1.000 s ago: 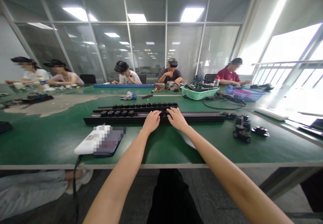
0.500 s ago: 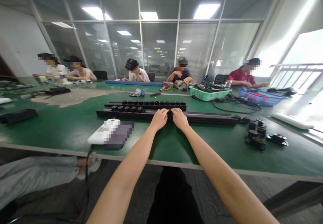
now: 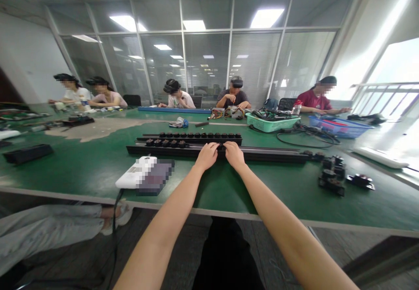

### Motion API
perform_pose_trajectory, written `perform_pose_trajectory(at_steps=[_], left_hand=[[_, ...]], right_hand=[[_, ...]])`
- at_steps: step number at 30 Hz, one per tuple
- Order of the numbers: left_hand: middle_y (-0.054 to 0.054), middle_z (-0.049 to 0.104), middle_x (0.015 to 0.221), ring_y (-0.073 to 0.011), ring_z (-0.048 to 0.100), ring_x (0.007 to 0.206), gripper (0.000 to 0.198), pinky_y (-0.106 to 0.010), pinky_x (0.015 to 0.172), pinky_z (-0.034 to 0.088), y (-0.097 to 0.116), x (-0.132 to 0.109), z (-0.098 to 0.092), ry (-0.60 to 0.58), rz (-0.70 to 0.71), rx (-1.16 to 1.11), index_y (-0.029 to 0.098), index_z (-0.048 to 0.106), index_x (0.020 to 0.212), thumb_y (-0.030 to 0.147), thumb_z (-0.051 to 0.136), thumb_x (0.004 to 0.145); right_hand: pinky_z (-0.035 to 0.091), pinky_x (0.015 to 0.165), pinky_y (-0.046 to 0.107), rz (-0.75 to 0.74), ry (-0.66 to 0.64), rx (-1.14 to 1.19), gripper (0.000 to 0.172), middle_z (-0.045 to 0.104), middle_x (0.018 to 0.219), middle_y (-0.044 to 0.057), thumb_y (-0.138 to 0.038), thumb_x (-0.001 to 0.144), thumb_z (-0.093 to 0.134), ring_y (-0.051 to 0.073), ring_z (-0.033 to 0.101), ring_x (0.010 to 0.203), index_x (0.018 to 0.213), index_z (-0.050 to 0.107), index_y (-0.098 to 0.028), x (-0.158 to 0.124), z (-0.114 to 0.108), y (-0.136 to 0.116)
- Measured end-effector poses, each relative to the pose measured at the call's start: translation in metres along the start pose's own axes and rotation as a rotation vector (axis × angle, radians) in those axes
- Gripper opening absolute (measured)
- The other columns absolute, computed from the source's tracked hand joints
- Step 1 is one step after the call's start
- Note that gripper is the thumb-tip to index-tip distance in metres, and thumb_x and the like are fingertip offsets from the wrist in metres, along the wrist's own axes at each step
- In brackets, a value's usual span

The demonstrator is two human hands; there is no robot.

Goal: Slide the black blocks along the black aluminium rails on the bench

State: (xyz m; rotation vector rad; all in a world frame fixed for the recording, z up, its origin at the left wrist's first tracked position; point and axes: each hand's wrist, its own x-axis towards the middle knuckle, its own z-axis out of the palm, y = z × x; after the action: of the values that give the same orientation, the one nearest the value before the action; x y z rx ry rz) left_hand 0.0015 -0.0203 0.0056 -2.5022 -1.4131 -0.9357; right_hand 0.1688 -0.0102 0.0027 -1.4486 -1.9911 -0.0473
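My left hand (image 3: 207, 156) and my right hand (image 3: 234, 155) lie palm down, close together, on a long black rail (image 3: 271, 154) on the green bench. A small black part shows between them, and my fingers hide what lies under them. Just behind stands a second black rail (image 3: 193, 141) carrying a row of several small black knobbed blocks. To the right lie several loose black blocks (image 3: 331, 181). A white device (image 3: 134, 172) and a dark pad with a blurred surface (image 3: 155, 177) sit left of my left forearm.
A green plastic basket (image 3: 268, 124) of cables and a blue crate (image 3: 340, 127) stand at the far side, with a loop of black cable (image 3: 307, 138) nearby. Several co-workers sit beyond the bench. A seated person's legs (image 3: 49, 229) show below its near edge.
The view has swung and levelled, so the bench sits differently in the frame. My hands stay on the rail and have drawn slightly closer together.
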Motion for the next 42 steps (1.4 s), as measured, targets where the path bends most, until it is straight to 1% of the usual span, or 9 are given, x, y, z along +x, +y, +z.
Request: perform_pose_trajectory(at_steps=[9, 16, 18, 21, 24, 30, 33, 35, 42], left_hand=[[-0.013, 0.064, 0.146, -0.0251, 0.059, 0.138, 0.044, -0.048, 0.127, 0.037, -0.003, -0.001, 0.002, 0.021, 0.02, -0.018, 0.016, 0.062, 0.141, 0.012, 0.043, 0.102], [-0.013, 0.065, 0.144, -0.0246, 0.061, 0.135, 0.044, -0.048, 0.127, 0.036, -0.006, 0.001, 0.004, 0.02, 0.022, -0.016, 0.015, 0.063, 0.141, 0.012, 0.044, 0.101], [-0.013, 0.065, 0.144, -0.0245, 0.061, 0.135, 0.044, -0.048, 0.127, 0.036, -0.006, 0.001, 0.004, 0.021, 0.024, -0.013, 0.016, 0.063, 0.141, 0.013, 0.044, 0.101], [-0.013, 0.064, 0.146, -0.0246, 0.06, 0.137, 0.044, -0.048, 0.127, 0.036, -0.006, 0.0, 0.004, 0.022, 0.028, -0.01, 0.016, 0.063, 0.141, 0.013, 0.043, 0.102], [-0.014, 0.064, 0.146, -0.0249, 0.059, 0.138, 0.044, -0.048, 0.127, 0.036, -0.006, 0.0, 0.004, 0.025, 0.032, -0.01, 0.016, 0.062, 0.141, 0.014, 0.042, 0.103], [-0.013, 0.065, 0.145, -0.0248, 0.06, 0.136, 0.044, -0.048, 0.126, 0.037, -0.008, 0.0, 0.005, 0.023, 0.045, -0.005, 0.016, 0.062, 0.141, 0.014, 0.042, 0.102], [-0.013, 0.064, 0.146, -0.0246, 0.059, 0.137, 0.044, -0.048, 0.126, 0.037, -0.008, 0.0, 0.005, 0.026, 0.042, -0.008, 0.016, 0.062, 0.141, 0.014, 0.042, 0.102], [-0.013, 0.064, 0.146, -0.0247, 0.059, 0.137, 0.045, -0.048, 0.126, 0.037, -0.008, 0.0, 0.005, 0.028, 0.042, -0.01, 0.016, 0.062, 0.142, 0.014, 0.042, 0.102], [-0.012, 0.065, 0.145, -0.024, 0.06, 0.137, 0.046, -0.049, 0.127, 0.037, -0.008, -0.001, 0.005, 0.038, 0.05, -0.007, 0.019, 0.062, 0.142, 0.013, 0.042, 0.101]], right_hand=[[0.05, 0.109, 0.034, -0.007, 0.042, 0.074, 0.047, 0.068, 0.139, 0.009, -0.004, 0.096, 0.041, 0.023, 0.053, 0.132, 0.124, 0.075, -0.021, 0.001, 0.004, 0.006], [0.049, 0.113, 0.039, -0.039, 0.09, 0.15, 0.044, 0.071, 0.135, 0.008, -0.008, 0.097, 0.042, 0.023, 0.056, 0.129, 0.119, 0.077, -0.022, 0.002, 0.004, 0.02], [0.046, 0.116, 0.041, -0.064, 0.097, 0.147, 0.045, 0.07, 0.137, 0.01, -0.008, 0.097, 0.041, 0.024, 0.056, 0.131, 0.122, 0.076, -0.02, 0.002, 0.004, 0.024], [0.04, 0.122, 0.045, -0.107, 0.118, 0.163, 0.048, 0.063, 0.148, 0.01, -0.01, 0.097, 0.042, 0.023, 0.055, 0.137, 0.134, 0.071, -0.021, 0.002, 0.006, 0.03], [0.04, 0.123, 0.047, -0.088, 0.174, 0.225, 0.047, 0.058, 0.154, 0.01, -0.014, 0.098, 0.045, 0.023, 0.053, 0.141, 0.138, 0.068, -0.023, 0.001, 0.01, 0.035], [0.041, 0.121, 0.048, -0.01, 0.218, 0.181, 0.034, 0.066, 0.14, 0.015, -0.022, 0.1, 0.052, 0.027, 0.059, 0.133, 0.122, 0.078, -0.02, 0.001, 0.016, 0.042], [0.036, 0.125, 0.049, -0.023, 0.209, 0.157, 0.035, 0.07, 0.132, 0.012, -0.022, 0.101, 0.051, 0.025, 0.062, 0.127, 0.123, 0.078, -0.023, 0.0, 0.016, 0.043], [0.034, 0.126, 0.048, -0.029, 0.207, 0.143, 0.036, 0.071, 0.132, 0.01, -0.022, 0.102, 0.049, 0.024, 0.062, 0.127, 0.124, 0.078, -0.025, 0.0, 0.016, 0.042], [0.032, 0.127, 0.046, -0.01, 0.169, 0.09, 0.037, 0.071, 0.132, 0.012, -0.021, 0.104, 0.049, 0.024, 0.063, 0.126, 0.127, 0.077, -0.021, 0.0, 0.012, 0.039]])
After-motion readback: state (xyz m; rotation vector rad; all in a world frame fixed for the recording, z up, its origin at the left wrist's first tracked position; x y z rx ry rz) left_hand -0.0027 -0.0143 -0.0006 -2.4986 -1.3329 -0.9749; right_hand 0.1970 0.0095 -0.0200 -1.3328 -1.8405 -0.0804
